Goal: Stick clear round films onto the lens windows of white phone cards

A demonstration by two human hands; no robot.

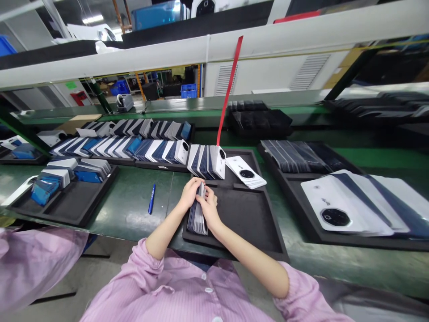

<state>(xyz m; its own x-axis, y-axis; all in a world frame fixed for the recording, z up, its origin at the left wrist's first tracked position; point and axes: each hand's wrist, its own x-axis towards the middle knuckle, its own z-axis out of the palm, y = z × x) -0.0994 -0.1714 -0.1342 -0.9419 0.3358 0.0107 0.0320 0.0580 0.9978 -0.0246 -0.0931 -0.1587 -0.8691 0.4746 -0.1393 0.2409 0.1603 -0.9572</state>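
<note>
My left hand (189, 194) and my right hand (209, 208) are both closed on the top end of a stack of phone back covers (197, 219). Its thin edges face up, and it stands at the left side of a black foam tray (244, 223). Fingers hide part of the stack's far end. Just beyond my hands, a row of white and dark blue phone back covers (207, 162) leans in the tray's back compartment. Beside that row, a few white covers with a black camera ring (246, 172) lie fanned flat.
A blue pen (152, 199) lies on the green table (134, 219). Trays of leaning covers (161, 151) stand back left, and another tray (72, 205) is at left. At right, a tray (301, 210) holds large covers. A red strap (229, 89) hangs from the shelf. A co-worker's sleeve (40, 264) shows at left.
</note>
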